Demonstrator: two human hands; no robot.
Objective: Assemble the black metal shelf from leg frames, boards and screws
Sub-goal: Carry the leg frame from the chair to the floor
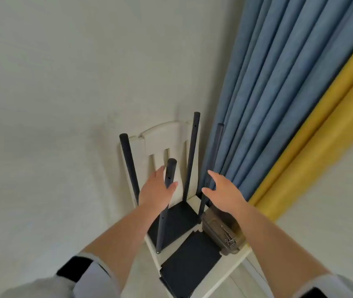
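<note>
A pale wall [53, 93] fills the left and far side of the scene. Against it stands a white chair [162, 138], and on its seat sits the partly built black shelf, upside down by the look of it, with four black legs rising from a black board [177, 218]. The far-left leg [129, 166] leans up past the chair's back. Next comes the near leg [166, 203], its rounded top the closest to the camera, with small screw holes along its side. The left hand [157, 188] reaches in at this leg: the fingers pass behind it and the thumb lies across its front, so the grip looks loosely wrapped around the leg rather than clenched tight. To the right, the tallest leg [191, 155] stands up in front of the chair's back, and the fourth leg [211, 168] rises just beside the blue curtain [279, 82]. The right hand [223, 192] hovers next to this fourth leg with its fingers spread and relaxed, its grip open and holding nothing; whether a fingertip touches the leg cannot be told. Nearer on the seat lies a stack of loose black boards [189, 261], and just right of it a clear plastic tray [220, 233] with small metal screws inside. Farthest right hangs a yellow curtain [322, 136].
</note>
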